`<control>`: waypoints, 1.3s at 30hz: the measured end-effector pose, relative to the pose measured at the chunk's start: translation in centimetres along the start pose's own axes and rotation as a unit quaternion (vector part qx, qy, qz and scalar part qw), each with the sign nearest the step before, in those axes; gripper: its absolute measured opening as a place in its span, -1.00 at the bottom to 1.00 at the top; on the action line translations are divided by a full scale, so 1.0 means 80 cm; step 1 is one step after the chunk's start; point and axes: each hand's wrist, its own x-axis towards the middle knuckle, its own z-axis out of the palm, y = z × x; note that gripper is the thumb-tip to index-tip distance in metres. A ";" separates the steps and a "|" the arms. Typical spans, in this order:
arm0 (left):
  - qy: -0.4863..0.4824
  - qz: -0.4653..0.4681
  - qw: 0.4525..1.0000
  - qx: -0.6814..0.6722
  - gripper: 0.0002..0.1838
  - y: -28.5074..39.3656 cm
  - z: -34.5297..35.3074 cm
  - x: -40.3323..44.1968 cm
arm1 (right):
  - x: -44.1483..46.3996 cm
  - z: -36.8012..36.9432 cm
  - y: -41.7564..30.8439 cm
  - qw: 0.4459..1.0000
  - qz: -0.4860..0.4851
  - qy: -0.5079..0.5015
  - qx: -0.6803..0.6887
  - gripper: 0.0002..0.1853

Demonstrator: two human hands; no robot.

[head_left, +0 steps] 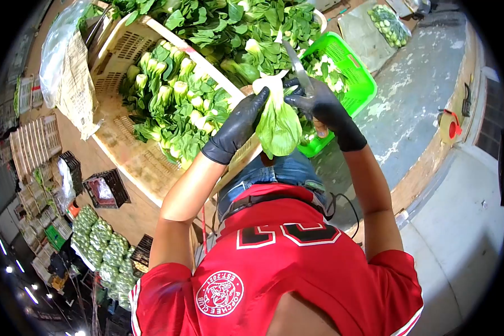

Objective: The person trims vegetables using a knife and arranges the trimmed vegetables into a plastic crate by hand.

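My left hand, in a black glove, is closed around the side of a bok choy. The bok choy hangs with its pale base up and its broad green leaves down, in front of my waist. In my right hand, also black-gloved, is a knife, its blade pointing up and away beside the base. Part of its handle shows below my fingers. My right thumb and fingertips are near the bok choy; whether they touch it I cannot tell.
A large cream crate on the left holds several bok choy. Loose leafy greens are heaped beyond. A bright green basket with trimmed pieces stands right. Bagged vegetables lie far left; a tape roll is at right.
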 end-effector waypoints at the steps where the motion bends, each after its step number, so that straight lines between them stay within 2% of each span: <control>1: 0.004 0.009 1.000 -0.012 -0.47 0.005 -0.006 -0.003 | 0.001 -0.002 -0.001 0.997 0.080 -0.018 -0.003 -0.71; 2: 0.020 0.023 0.999 -0.044 -0.46 0.008 -0.009 -0.005 | -0.001 -0.001 -0.008 0.997 0.072 -0.036 -0.003 -0.75; 4: 0.015 0.033 0.999 -0.033 -0.47 0.014 -0.018 -0.011 | -0.002 0.019 0.006 0.994 -0.098 0.012 -0.045 -0.81; 5: 0.020 0.041 0.998 -0.045 -0.47 0.015 -0.017 -0.013 | -0.005 0.019 0.008 1.000 -0.014 -0.023 -0.010 -0.85; 7: 0.027 0.056 0.996 -0.064 -0.47 0.021 -0.015 -0.016 | -0.006 0.016 -0.008 0.999 0.009 -0.040 -0.024 -0.79; 9: 0.047 0.079 0.975 -0.201 -0.45 0.017 -0.021 -0.010 | -0.016 0.010 -0.021 0.990 0.108 -0.034 0.088 -0.80; 10: 0.056 0.088 0.958 -0.268 -0.45 0.013 -0.023 -0.007 | -0.026 0.003 -0.020 0.988 0.097 -0.007 0.118 -0.81; 11: -0.015 0.079 0.940 -0.333 -0.44 0.017 -0.033 -0.010 | -0.035 -0.007 -0.016 0.985 0.085 0.021 0.148 -0.82; 12: -0.180 0.123 0.894 -0.392 -0.46 0.013 -0.047 -0.006 | -0.040 -0.019 -0.011 0.980 0.072 0.049 0.179 -0.83; 14: 0.001 0.115 0.902 -0.416 -0.48 0.012 -0.063 -0.007 | -0.051 -0.044 0.010 0.992 0.062 0.107 0.027 -0.86; 15: -0.007 0.131 0.917 -0.376 -0.45 0.013 -0.066 -0.009 | -0.052 -0.055 0.032 0.982 0.122 0.144 0.009 -0.86; 16: -0.035 0.126 0.912 -0.389 -0.44 0.014 -0.069 -0.010 | -0.056 -0.062 0.066 0.958 -0.088 0.193 -0.192 -0.80; 18: -0.094 0.116 0.898 -0.414 -0.41 0.019 -0.072 -0.009 | -0.066 -0.071 0.079 0.935 -0.081 0.190 -0.289 -0.75; 19: -0.097 0.122 0.914 -0.375 -0.42 0.023 -0.073 -0.009 | -0.071 -0.069 0.078 0.952 -0.026 0.194 -0.233 -0.75; 22: -0.005 0.143 0.901 -0.409 -0.43 0.023 -0.067 -0.007 | -0.059 -0.035 0.060 0.976 -0.051 0.194 -0.089 -0.75; 24: 0.031 0.156 0.895 -0.416 -0.41 0.027 -0.053 -0.002 | -0.045 0.003 0.008 0.974 -0.155 0.159 -0.041 -0.74; 26: -0.010 0.152 0.871 -0.468 -0.36 0.030 -0.040 -0.007 | -0.020 0.041 -0.020 0.979 -0.101 0.152 0.085 -0.72; 28: -0.068 0.182 0.878 -0.439 -0.39 0.028 -0.035 -0.006 | 0.003 0.057 -0.034 0.981 -0.140 0.133 0.022 -0.69; 29: 0.036 0.173 0.893 -0.414 -0.37 0.027 -0.032 -0.006 | 0.010 0.062 -0.036 0.989 -0.105 0.102 -0.004 -0.66; 30: 0.091 0.187 0.903 -0.376 -0.36 0.020 -0.035 -0.004 | 0.017 0.068 -0.033 0.992 -0.098 0.080 -0.029 -0.71; 32: 0.120 0.213 0.916 -0.319 -0.34 0.010 -0.047 -0.006 | 0.018 0.075 -0.034 0.984 -0.153 0.083 -0.023 -0.78; 34: 0.148 0.223 0.899 -0.347 -0.32 0.006 -0.059 -0.005 | 0.009 0.072 -0.036 0.993 -0.101 0.043 0.037 -0.83; 35: 0.120 0.238 0.886 -0.379 -0.32 0.005 -0.065 -0.003 | 0.003 0.071 -0.015 0.996 -0.070 0.054 0.000 -0.83; 36: 0.089 0.249 0.873 -0.409 -0.32 0.008 -0.077 -0.001 | -0.001 0.065 -0.017 0.993 -0.066 0.036 0.087 -0.83; 37: 0.062 0.244 0.878 -0.406 -0.32 0.021 -0.095 0.004 | -0.003 0.057 0.003 0.987 -0.129 0.081 -0.043 -0.87; 38: 0.038 0.233 0.883 -0.405 -0.32 0.036 -0.113 0.011 | 0.002 0.046 0.015 0.891 -0.340 0.112 -0.278 -0.89; 39: 0.075 0.259 0.890 -0.367 -0.33 0.061 -0.139 0.022 | -0.001 0.033 0.038 0.882 -0.317 0.107 -0.330 -0.87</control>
